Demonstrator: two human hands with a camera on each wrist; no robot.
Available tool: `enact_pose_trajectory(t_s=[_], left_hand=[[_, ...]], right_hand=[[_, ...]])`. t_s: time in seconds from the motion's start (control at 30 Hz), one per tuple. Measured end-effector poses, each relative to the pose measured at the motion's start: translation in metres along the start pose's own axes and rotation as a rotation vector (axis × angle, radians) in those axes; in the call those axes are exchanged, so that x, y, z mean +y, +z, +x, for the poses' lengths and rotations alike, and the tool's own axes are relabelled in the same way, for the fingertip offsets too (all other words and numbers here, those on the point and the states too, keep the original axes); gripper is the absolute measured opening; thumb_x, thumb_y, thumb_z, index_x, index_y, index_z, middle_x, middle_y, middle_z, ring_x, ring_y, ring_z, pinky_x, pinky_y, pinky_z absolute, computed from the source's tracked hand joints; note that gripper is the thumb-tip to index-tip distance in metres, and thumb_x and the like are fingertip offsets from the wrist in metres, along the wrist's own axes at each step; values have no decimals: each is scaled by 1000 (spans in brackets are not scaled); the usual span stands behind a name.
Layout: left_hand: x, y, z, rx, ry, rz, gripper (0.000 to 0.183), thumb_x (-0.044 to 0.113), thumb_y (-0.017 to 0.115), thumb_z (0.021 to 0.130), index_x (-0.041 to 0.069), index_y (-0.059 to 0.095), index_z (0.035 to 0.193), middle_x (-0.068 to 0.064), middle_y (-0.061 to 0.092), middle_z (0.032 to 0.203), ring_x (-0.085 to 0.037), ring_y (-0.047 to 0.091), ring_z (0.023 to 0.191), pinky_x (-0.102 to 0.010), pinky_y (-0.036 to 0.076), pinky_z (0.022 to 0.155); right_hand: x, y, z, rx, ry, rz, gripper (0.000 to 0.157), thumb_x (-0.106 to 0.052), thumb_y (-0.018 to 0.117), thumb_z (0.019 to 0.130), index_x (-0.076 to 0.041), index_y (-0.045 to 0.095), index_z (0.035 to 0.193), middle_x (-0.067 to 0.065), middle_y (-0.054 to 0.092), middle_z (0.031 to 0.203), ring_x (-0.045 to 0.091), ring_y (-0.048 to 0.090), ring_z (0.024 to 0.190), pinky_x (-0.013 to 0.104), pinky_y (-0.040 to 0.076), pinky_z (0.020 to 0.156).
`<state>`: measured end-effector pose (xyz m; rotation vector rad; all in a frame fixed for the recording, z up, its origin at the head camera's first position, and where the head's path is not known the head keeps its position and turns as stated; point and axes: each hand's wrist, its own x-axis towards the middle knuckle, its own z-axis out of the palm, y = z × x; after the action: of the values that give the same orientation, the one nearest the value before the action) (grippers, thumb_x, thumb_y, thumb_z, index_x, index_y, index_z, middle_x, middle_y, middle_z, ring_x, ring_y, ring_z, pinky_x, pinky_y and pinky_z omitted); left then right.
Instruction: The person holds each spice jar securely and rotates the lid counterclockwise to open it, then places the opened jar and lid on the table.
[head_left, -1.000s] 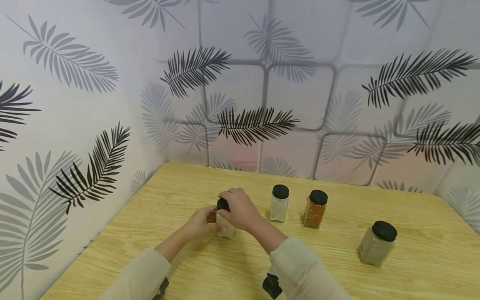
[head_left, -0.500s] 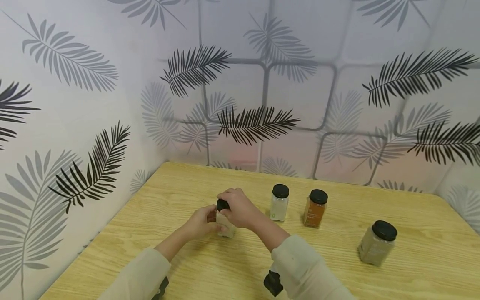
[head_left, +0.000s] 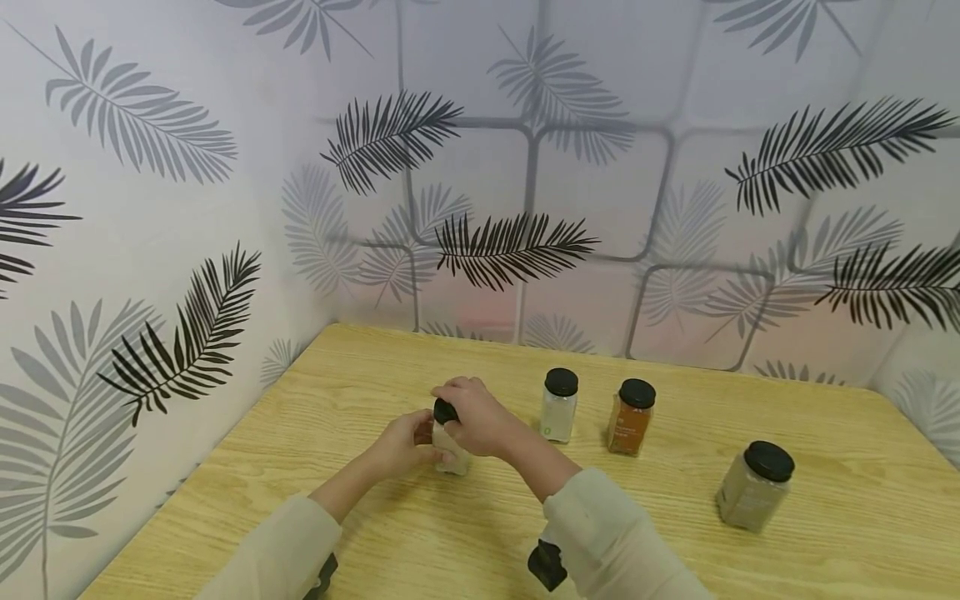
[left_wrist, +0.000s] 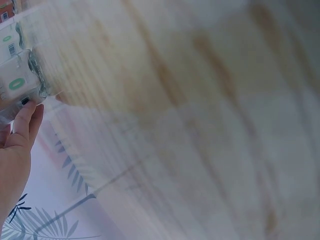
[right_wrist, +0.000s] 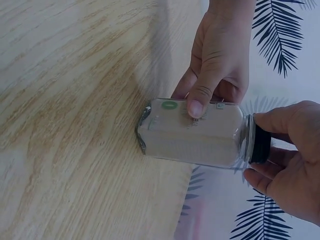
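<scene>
From the head view, the left hand (head_left: pixel 408 446) gripped the body of a glass jar (head_left: pixel 452 463) while the right hand (head_left: pixel 482 417) had its fingers curled over the black lid (head_left: pixel 444 411). The jar stood roughly upright above the left part of the wooden table (head_left: pixel 405 542); couldn't tell whether its base touched the wood. 3 more jars sat off to the right, lids on: a white jar (head_left: pixel 558 417), an orange jar (head_left: pixel 628 429) and a tan jar (head_left: pixel 752 496). Left wrist view was mostly blurry tabletop, but the left fingertips were on the held jar, right by the edge. Right wrist view was way clearer: left thumb (right_wrist: pixel 196 107) pressed on the jar's side, right thumb and fingers pinching the lid's rim. My read: this was the lid-twisting step, can't say on or off, and the next move called for a steady left grip while the right wrist turned.
</scene>
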<state>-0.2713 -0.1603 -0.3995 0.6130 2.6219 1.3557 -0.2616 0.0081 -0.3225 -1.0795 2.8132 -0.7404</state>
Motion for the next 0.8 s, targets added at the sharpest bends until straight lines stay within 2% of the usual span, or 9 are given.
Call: enact_pose_trajectory(t_s=[0.17, 0.33, 0.53, 0.8], left_hand=[[0, -1, 0, -11, 39, 8, 55, 19, 67, 85, -4, 45, 130, -21, 54, 126, -38, 54, 115, -43, 48, 95], [-1, -2, 0, -13, 73, 8, 53, 18, 68, 84, -3, 47, 128, -21, 54, 125, -37, 55, 115, -43, 47, 98], [-1, -1, -1, 3, 55, 26, 53, 19, 68, 84, -3, 48, 128, -20, 55, 124, -37, 55, 114, -43, 48, 95], [-1, -1, 1, 4, 17, 7, 55, 19, 68, 85, -4, 46, 129, -21, 54, 126, -37, 55, 115, -42, 49, 94]], right_hand=[[-2, 5, -1, 94, 56, -71, 48, -22, 62, 90, 1, 49, 130, 20, 49, 129, 37, 45, 117, 49, 44, 94], [-5, 11, 1, 183, 133, -159, 53, -34, 65, 87, 1, 54, 125, 16, 56, 116, 31, 52, 105, 42, 49, 84], [-5, 11, 1, 195, 154, -96, 49, -27, 67, 86, 0, 54, 125, 17, 56, 117, 31, 53, 108, 41, 51, 85], [-3, 8, -1, 170, 66, -44, 40, -14, 64, 88, 1, 54, 124, 19, 55, 120, 37, 50, 113, 45, 49, 91]])
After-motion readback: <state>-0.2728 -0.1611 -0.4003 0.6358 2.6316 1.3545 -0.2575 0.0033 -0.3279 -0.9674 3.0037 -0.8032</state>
